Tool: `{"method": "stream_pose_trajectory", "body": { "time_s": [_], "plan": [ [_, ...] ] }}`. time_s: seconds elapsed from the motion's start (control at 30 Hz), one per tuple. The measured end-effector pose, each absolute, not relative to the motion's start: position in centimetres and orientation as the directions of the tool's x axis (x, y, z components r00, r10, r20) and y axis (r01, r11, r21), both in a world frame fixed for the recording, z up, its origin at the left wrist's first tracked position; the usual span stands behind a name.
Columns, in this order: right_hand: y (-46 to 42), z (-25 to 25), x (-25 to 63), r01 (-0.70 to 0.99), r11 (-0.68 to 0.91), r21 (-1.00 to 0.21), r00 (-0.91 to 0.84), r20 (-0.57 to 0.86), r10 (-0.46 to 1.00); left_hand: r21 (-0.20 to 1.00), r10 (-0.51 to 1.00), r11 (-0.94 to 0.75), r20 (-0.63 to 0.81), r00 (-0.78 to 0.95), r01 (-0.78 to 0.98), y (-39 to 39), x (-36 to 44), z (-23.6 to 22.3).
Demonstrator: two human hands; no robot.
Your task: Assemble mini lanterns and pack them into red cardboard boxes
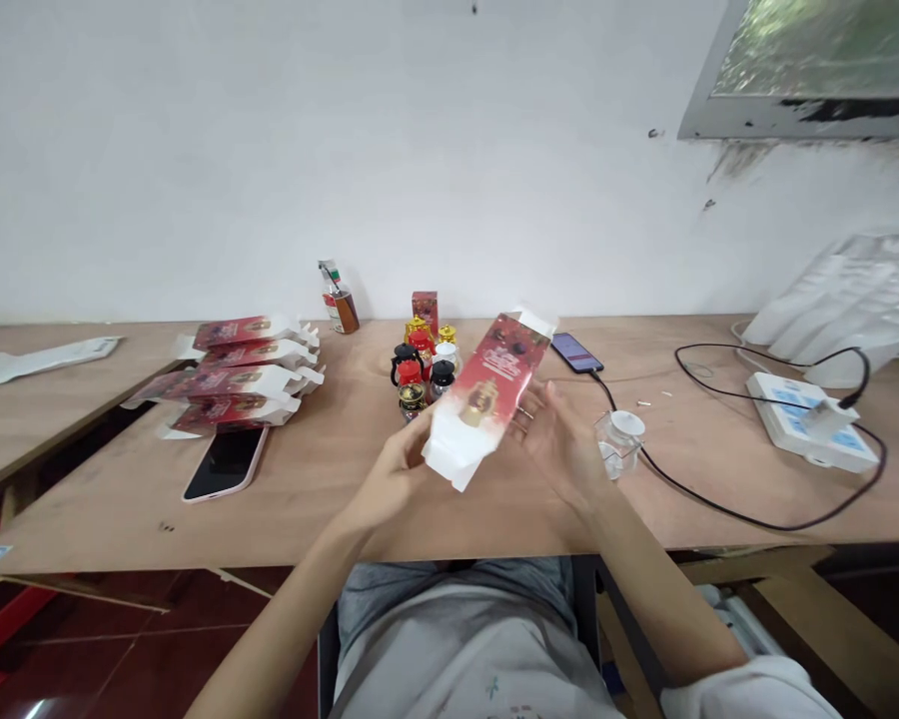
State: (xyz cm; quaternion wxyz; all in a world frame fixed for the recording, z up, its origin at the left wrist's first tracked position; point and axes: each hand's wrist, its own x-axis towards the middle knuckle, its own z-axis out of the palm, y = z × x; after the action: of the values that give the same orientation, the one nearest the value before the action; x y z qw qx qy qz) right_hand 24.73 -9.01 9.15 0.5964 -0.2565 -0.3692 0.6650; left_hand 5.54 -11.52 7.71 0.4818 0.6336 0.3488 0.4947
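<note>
Above the table, a red and white printed carton (492, 371) is tilted, its end flaps sticking out at top and bottom. My left hand (397, 469) grips its lower left side, with the thumb near the edge. Fingers of my right hand (558, 439) close on the right side, partly hidden behind the carton. Just beyond it stand several small lantern-like ornaments (409, 373) with gold, red, black and white tops. A clear ornament with a white top (620, 439) sits to the right of my right hand.
Several flattened red cartons (240, 379) overlap at left, beside a pink-edged phone (226, 463). Behind the ornaments stands a small red box (425, 308), with a brown-labelled jar (342, 310) nearby. At right lie a cabled phone (576, 354), a power strip (783, 414) and stacked white trays (854, 300).
</note>
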Motion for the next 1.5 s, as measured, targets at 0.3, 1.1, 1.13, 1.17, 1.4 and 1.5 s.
{"method": "stream_pose_trajectory", "body": {
  "time_s": [0.3,1.1,1.13,1.17,1.4,1.5],
  "plan": [
    [-10.3,9.4,23.4,-0.605,0.068,-0.793,-0.025,0.105,0.994,0.984,0.947,-0.177,0.166,0.275,0.017,-11.9,7.5,6.1],
    [-11.4,7.6,21.4,-0.451,0.003,-0.892,-0.071,0.039,0.997,0.869,0.899,0.260,-0.059,0.434,-0.421,-12.8,6.2,6.8],
    [-11.3,7.5,21.3,-0.453,0.055,-0.890,-0.028,0.076,0.997,0.859,0.888,0.289,-0.077,0.452,-0.423,-12.8,6.5,6.4],
    [-11.4,7.4,21.3,-0.442,0.109,-0.890,0.007,0.119,0.993,0.859,0.879,0.303,-0.085,0.469,-0.413,-12.8,6.6,5.9],
    [-12.0,7.6,21.8,-0.240,0.322,-0.916,0.009,0.330,0.944,0.912,0.953,0.070,0.058,0.296,-0.404,-12.5,6.6,5.5],
    [-12.0,7.3,21.9,-0.227,0.340,-0.913,-0.069,0.363,0.929,0.923,0.966,-0.108,0.185,0.179,-0.370,-12.3,6.5,6.8]
  ]
}}
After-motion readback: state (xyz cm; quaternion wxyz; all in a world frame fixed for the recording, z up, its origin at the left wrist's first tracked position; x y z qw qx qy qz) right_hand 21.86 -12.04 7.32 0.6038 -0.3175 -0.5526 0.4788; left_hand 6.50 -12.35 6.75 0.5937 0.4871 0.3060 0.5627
